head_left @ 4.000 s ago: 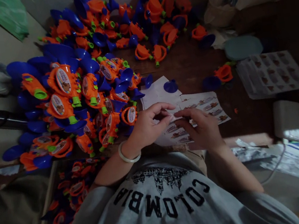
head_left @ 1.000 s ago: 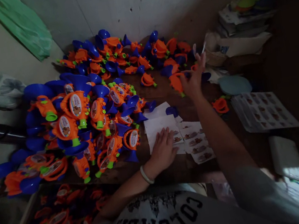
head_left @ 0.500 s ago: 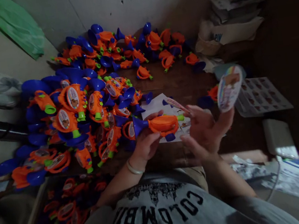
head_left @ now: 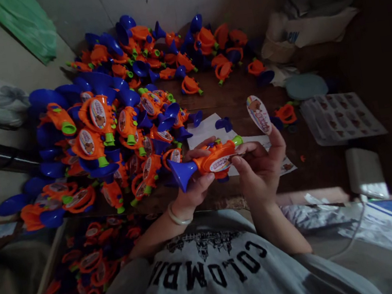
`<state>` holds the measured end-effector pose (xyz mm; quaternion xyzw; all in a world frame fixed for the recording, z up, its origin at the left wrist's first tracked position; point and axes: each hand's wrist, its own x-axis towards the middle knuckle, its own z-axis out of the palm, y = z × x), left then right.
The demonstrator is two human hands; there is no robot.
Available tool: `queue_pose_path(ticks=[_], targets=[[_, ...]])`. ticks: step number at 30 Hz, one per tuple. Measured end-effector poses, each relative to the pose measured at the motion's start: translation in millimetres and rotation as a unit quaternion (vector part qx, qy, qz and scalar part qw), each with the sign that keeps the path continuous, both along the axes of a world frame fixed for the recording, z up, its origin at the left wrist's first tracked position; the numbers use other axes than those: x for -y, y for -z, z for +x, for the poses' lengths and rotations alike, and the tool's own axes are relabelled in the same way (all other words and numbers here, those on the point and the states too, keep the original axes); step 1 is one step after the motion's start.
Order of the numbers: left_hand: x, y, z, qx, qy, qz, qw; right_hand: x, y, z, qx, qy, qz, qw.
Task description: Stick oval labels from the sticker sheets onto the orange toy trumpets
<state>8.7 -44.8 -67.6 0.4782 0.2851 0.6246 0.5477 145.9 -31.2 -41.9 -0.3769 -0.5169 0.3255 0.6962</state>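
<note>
My left hand (head_left: 195,190) is closed around a toy trumpet (head_left: 209,154), orange with a blue bell and a lime-green mouthpiece. The bell points left, and the trumpet is above the table. Thumb and finger of my right hand (head_left: 261,174) pinch the right end of an oval sticker (head_left: 220,164), which lies against the trumpet's orange side. A second oval sticker (head_left: 258,114), with a brown picture and a rainbow, clings to a raised fingertip of the same hand. White sticker sheets (head_left: 205,128) lie on the table beneath.
A heap of trumpets (head_left: 98,113), many with stickers, stands at left; more trumpets (head_left: 143,37) lie along the wall. At right are a stack of sticker sheets (head_left: 342,117), a pale blue lid (head_left: 305,86) and a white box (head_left: 366,173). A dark cylinder (head_left: 0,157) lies far left.
My right hand has moved left to the trumpet and laid the pinched sticker against its side. The trumpet has turned slightly in my left hand. The second sticker stays on the fingertip.
</note>
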Motion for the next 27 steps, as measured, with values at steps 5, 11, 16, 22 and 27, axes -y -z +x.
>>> queue_pose_path(ticks=[5,11,16,22,27], targets=[[3,-3.7,-1,-0.017,-0.004,0.018,1.000,2,-1.6,-1,-0.005,-0.003,0.013,1.000],[4,-9.9,3,-0.035,-0.032,0.029,0.998,2,-2.3,-2,0.006,0.011,0.021,1.000],[4,-12.8,5,-0.035,-0.036,0.034,0.998,3,-2.5,-1,0.004,0.013,0.022,1.000],[3,-14.3,10,-0.015,-0.047,0.051,0.997,4,-2.0,0,0.017,0.018,0.026,0.999],[2,-16.9,12,-0.007,-0.062,0.067,0.996,4,-2.8,-1,0.019,0.024,0.040,0.999]])
